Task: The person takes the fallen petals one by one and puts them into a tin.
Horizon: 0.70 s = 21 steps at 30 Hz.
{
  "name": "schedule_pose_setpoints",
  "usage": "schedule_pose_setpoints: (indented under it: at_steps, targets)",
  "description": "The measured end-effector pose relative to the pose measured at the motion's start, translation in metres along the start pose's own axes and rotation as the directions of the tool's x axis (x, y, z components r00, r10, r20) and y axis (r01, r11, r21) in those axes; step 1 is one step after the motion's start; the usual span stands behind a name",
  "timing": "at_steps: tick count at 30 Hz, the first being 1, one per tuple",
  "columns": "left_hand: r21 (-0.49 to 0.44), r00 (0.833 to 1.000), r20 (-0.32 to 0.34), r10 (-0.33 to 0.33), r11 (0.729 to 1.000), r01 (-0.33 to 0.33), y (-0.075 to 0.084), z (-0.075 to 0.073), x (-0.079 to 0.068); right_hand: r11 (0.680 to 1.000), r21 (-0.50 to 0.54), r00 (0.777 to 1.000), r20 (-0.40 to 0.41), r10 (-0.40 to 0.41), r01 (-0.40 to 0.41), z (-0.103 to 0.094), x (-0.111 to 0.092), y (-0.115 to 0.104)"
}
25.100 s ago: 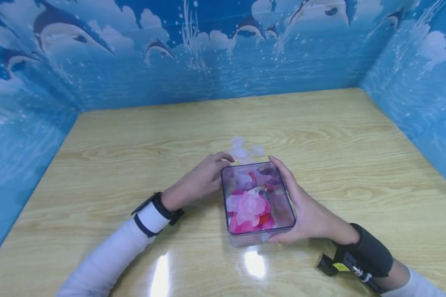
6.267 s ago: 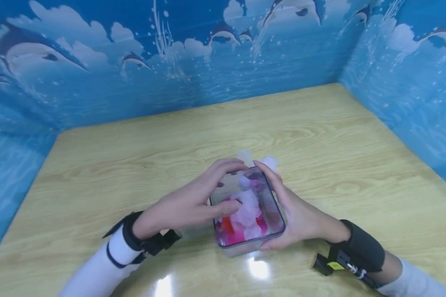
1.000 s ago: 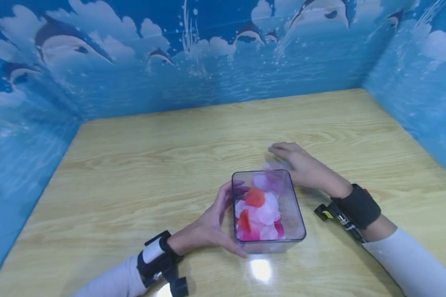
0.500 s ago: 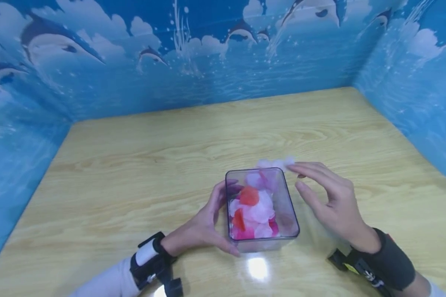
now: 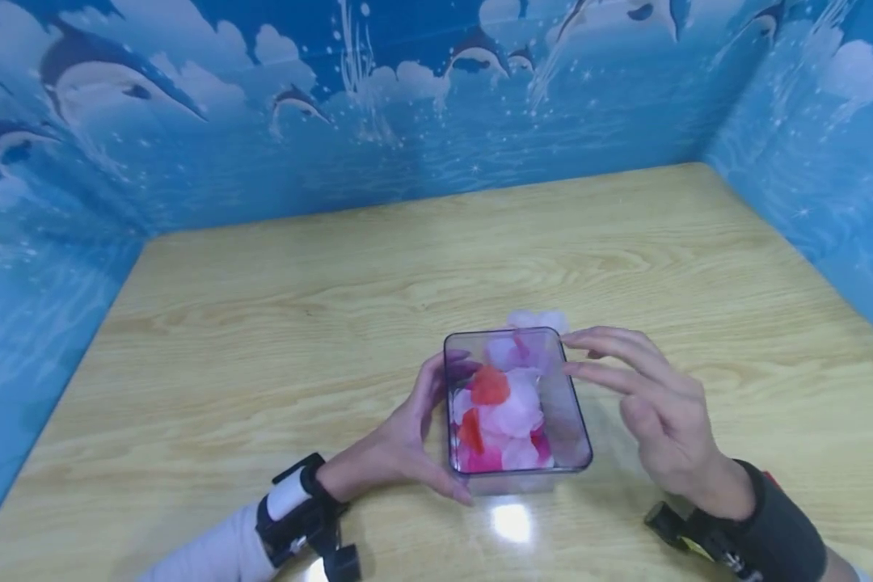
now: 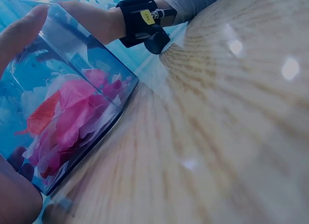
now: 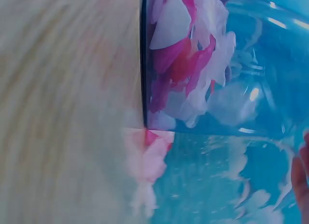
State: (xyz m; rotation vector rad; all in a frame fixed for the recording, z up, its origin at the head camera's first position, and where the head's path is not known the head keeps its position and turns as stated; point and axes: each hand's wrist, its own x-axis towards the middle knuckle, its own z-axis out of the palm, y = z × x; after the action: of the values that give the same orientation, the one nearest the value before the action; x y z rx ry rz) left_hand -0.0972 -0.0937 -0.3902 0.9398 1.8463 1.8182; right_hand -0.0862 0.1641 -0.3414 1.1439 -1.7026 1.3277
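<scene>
A clear square plastic box (image 5: 569,424) with a dark edge stands on the table, part filled with pink, white and orange-red petals (image 5: 512,408). My left hand (image 5: 407,440) grips the box's left side, thumb at the front and fingers toward the back. In the left wrist view, the petals (image 6: 72,108) lie heaped inside against one side. Some pale petals (image 5: 538,318) lie loose on the table just behind the box. My right hand (image 5: 662,412) is at the box's back right corner, fingers extended toward its rim; whether they touch it I cannot tell.
The wood-grain table (image 5: 262,323) reaches to a blue dolphin-print backdrop (image 5: 407,121) at the back and both sides. Black camera straps sit on both wrists, the left one (image 5: 301,517) close to the tabletop.
Over the last second my right hand drew back from behind the box to its right corner. Both hands were at the box about six seconds ago. Loose petals behind it have shifted.
</scene>
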Motion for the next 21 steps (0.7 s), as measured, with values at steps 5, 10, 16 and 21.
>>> schedule_pose_setpoints:
  at_steps: [5,10,16,21]
  targets:
    - [0.008,1.0,0.001,0.02,1.0,-0.02,-0.001,0.0,0.001,0.87,-0.171,0.883,0.007,0.47,-0.462,-0.017,-0.013,0.012]
    - [0.006,1.0,0.002,0.02,1.0,-0.02,-0.002,0.0,0.001,0.693,-0.445,0.627,0.311,0.714,-0.568,-0.025,-0.029,0.025]
    - [0.005,1.0,0.0,0.02,1.0,-0.02,-0.002,0.0,0.001,0.682,-0.493,0.481,0.484,0.731,-0.54,-0.023,-0.036,0.025]
    - [0.006,0.999,0.0,0.035,0.999,-0.035,-0.001,0.0,0.002,0.734,-0.447,0.527,0.512,0.678,-0.511,-0.021,-0.039,0.028]
